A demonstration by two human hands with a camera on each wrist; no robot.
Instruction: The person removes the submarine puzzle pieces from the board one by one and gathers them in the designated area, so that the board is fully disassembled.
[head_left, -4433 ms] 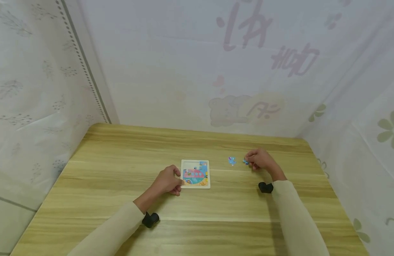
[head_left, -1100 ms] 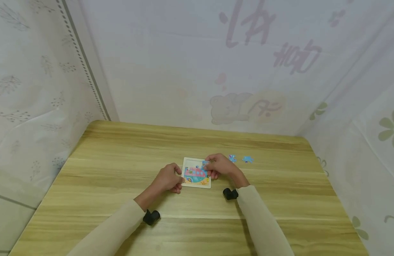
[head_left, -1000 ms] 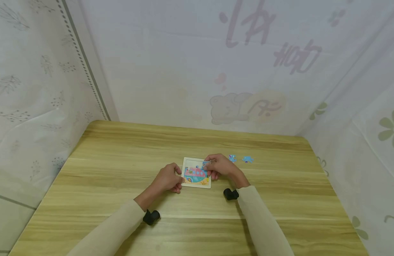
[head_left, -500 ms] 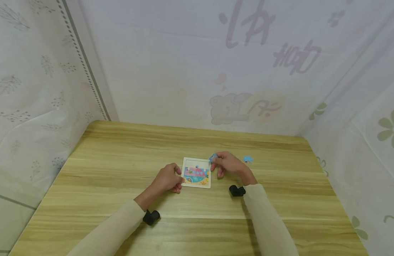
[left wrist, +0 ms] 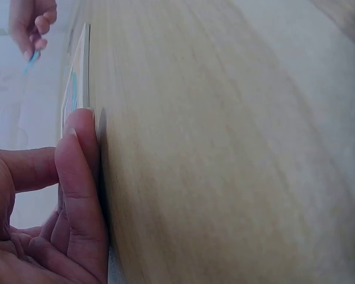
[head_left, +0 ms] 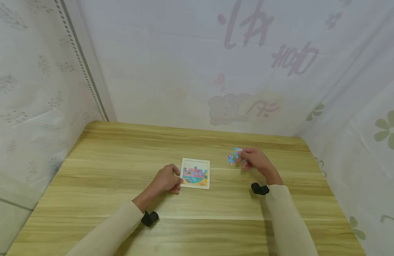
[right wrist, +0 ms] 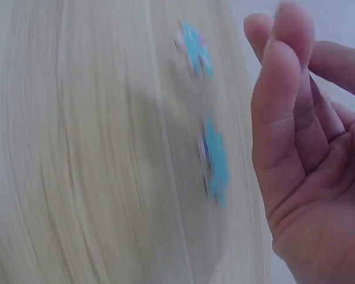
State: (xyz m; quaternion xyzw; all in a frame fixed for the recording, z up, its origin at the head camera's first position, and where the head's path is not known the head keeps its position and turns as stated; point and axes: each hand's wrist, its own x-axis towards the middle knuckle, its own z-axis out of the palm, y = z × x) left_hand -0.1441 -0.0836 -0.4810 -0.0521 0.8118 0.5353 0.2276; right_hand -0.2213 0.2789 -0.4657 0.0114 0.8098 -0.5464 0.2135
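A square jigsaw tray [head_left: 197, 187] lies on the table, with pink, teal and yellow pieces in its lower part and a bare strip along its top. My left hand [head_left: 166, 179] holds the tray's left edge between thumb and fingers; in the left wrist view its fingertips [left wrist: 80, 127] meet that edge. To the right, my right hand [head_left: 256, 160] pinches a light blue puzzle piece [head_left: 237, 150] above the table. Below it lie two loose pieces, clearest in the right wrist view: a blue and pink puzzle piece [right wrist: 196, 48] and a second blue puzzle piece [right wrist: 218, 163].
The wooden table [head_left: 197, 224] reaches back to a printed cloth wall [head_left: 165, 71]. More patterned cloth hangs on the left and right. A black wrist camera [head_left: 150, 218] sits on the left wrist, and another black wrist camera [head_left: 259, 188] on the right.
My right hand has lifted a blue piece out of the tray's upper right corner and carried it right, over the loose pieces. My left hand stays at the tray's left edge.
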